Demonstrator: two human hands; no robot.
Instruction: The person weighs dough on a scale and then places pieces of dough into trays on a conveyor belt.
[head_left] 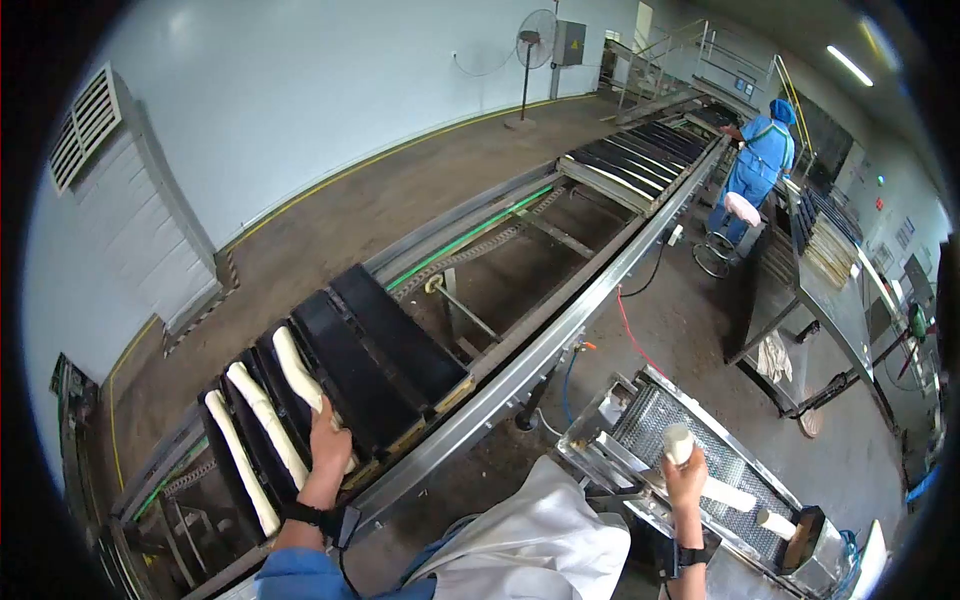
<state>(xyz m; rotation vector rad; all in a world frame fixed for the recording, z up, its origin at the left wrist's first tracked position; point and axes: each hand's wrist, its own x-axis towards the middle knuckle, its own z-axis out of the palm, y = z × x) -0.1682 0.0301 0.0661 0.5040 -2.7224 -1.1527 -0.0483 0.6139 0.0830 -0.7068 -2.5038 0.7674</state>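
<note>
My left hand (328, 440) is over the black tray (325, 335) on the conveyor, its fingers closed on the lower part of a long, pale dough strip (293, 365). That strip bends slightly in its channel. Two more dough strips lie to its left, a middle one (265, 420) and an outer one (240, 462). At the right, my right hand (686, 482) grips a short dough cylinder (678, 443), held upright above a small mesh-belt conveyor (660, 425). On that belt lie one dough piece (730, 495) beside my hand and another (777, 523) near its lower end.
A long metal conveyor rail (560, 335) runs away beside me. Farther along are more black trays (640, 160) and a co-worker in blue (762, 150) near a round stool (740, 208). A metal table (835, 300) holding stacked trays stands at the right.
</note>
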